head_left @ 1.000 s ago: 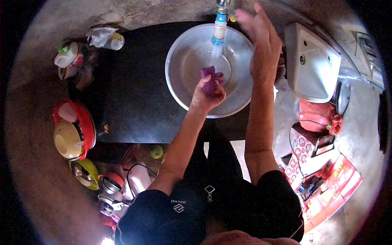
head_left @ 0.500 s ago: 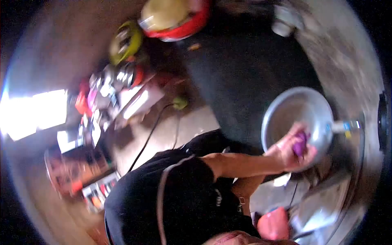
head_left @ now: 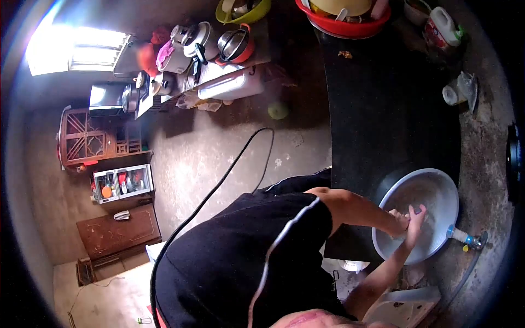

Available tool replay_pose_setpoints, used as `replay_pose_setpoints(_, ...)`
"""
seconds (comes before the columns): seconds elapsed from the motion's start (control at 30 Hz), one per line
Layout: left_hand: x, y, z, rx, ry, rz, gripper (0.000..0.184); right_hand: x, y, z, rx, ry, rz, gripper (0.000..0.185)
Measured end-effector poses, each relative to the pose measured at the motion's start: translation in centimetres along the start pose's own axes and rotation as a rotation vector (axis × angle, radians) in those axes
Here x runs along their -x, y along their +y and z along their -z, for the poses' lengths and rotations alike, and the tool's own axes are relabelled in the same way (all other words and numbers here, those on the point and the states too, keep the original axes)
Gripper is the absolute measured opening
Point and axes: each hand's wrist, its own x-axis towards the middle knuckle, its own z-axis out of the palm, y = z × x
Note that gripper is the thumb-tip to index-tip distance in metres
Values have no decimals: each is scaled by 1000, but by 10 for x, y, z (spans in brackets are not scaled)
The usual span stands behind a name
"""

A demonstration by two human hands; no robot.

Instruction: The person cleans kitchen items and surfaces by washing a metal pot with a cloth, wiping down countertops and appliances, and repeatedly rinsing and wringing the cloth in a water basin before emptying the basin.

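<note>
Over the large grey metal basin (head_left: 448, 191), my two hands are pressed together. My left hand (head_left: 397, 223) comes in along the upper arm in view, fingers curled. My right hand (head_left: 415, 220) reaches up from below and meets it, its fingers bent. A small purple thing (head_left: 420, 209) shows only in traces at the fingers, and its kind cannot be made out. Beside the basin's right rim is a tap (head_left: 477, 241) with a pale ribbed spout and a blue collar.
The basin stands on a black worktop (head_left: 394, 115). A red basin (head_left: 350, 27) and a white jug (head_left: 444, 26) are at its far end. A white cup (head_left: 453, 94) is by the wall. Behind me a black cable (head_left: 210, 188) loops over the floor; pots (head_left: 199, 41) crowd a side table.
My right hand has come up against my left, which held the purple thing in its palm half a second ago. The view has shifted and sharpened; the basin now appears lower.
</note>
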Motion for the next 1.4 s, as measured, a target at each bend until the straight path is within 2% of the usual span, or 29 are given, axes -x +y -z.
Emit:
replay_pose_setpoints(0.07, -4, 0, -2, -173, 89, 50, 8, 56, -75, 22, -222, -80, -62, 48)
replay_pose_setpoints(0.1, -3, -1, -2, -225, 121, 81, 7, 80, -90, 27, -481, -193, 6, 63)
replay_pose_setpoints(0.2, -10, -12, 6, -100, 111, 147, 6, 84, -54, 28, -1083, -415, 195, 73)
replay_pose_setpoints(0.23, -30, -29, 19, 298, -88, 28, 15, 92, -51, 18, -1222, -331, 287, 82)
replay_pose_setpoints(0.27, -48, -46, 32, 706, -326, -4, 25, 118, -94, 5, -1547, 31, 112, 77)
replay_pose_setpoints(0.3, -57, -58, 12, 1139, -320, -196, 30, 107, -94, -6, -1796, -229, 625, 75)
replay_pose_setpoints(0.33, -46, -56, -7, 1116, -376, -327, 40, 104, -95, -10, -1857, -288, 718, 73)
replay_pose_setpoints(0.37, -35, -53, -27, 1098, -430, -457, 51, 108, -101, -7, -1888, -242, 697, 71)
replay_pose_setpoints(0.4, -34, -58, -16, 996, -731, -359, 53, 110, -100, -3, -1878, -142, 590, 68)
replay_pose_setpoints(0.47, 32, -28, -52, 1004, -531, -223, 42, 111, -93, 7, -1832, -10, 442, 65)
replay_pose_setpoints(0.5, 42, -24, -67, 976, -422, -320, 35, 112, -87, 10, -1821, 31, 395, 63)
replay_pose_setpoints(0.53, 52, -19, -82, 925, -51, -406, 26, 113, -83, 13, -1803, 60, 368, 61)
replay_pose_setpoints(0.57, 55, -22, -84, 861, 88, -400, 25, 114, -79, 15, -1791, 79, 345, 59)
replay_pose_setpoints(0.63, 27, -30, -73, 758, 44, -324, 22, 115, -73, 19, -1762, 110, 309, 56)
replay_pose_setpoints(0.83, -22, -47, -11, 419, -170, 74, 16, 118, -62, 28, -1619, 153, 186, 50)
replay_pose_setpoints(0.9, -33, -47, 5, 255, -163, 180, 14, 116, -66, 30, -1483, 157, 94, 49)
replay_pose_setpoints(0.93, -39, -48, 11, 113, -92, 200, 13, 114, -71, 33, -1373, 152, 40, 49)
replay_pose_setpoints(0.97, -33, -44, -3, -116, 190, 187, 14, 108, -71, 35, -1265, 134, 6, 46)
replay_pose_setpoints(1.0, -21, -34, -10, -644, 243, 120, 16, 103, -72, 37, -1157, 113, -25, 42)
replay_pose_setpoints(1.07, -12, -32, -8, -900, 318, -12, 22, 92, -61, 34, -1169, -24, 61, 33)
replay_pose_setpoints(1.1, -12, -34, -5, -1027, 353, -87, 26, 89, -63, 28, -1168, 75, 8, 30)
replay_pose_setpoints(1.13, -16, -36, 1, -1150, 381, -163, 30, 90, -73, 24, -1164, 177, -48, 27)
replay_pose_setpoints(1.2, -50, -53, 43, -1965, 172, -355, 38, 77, -47, 8, -1178, 198, 12, 22)
replay_pose_setpoints(1.27, -7, -37, 13, -1886, 544, -180, 45, 78, -54, -3, -1148, 311, 7, 20)
replay_pose_setpoints(1.33, 7, -22, 12, -1776, 534, -62, 48, 77, -60, -14, -1260, 486, -150, 21)
replay_pose_setpoints(1.4, 5, -23, 30, -2001, 425, -158, 49, 64, -26, -35, -1151, 582, 14, 21)
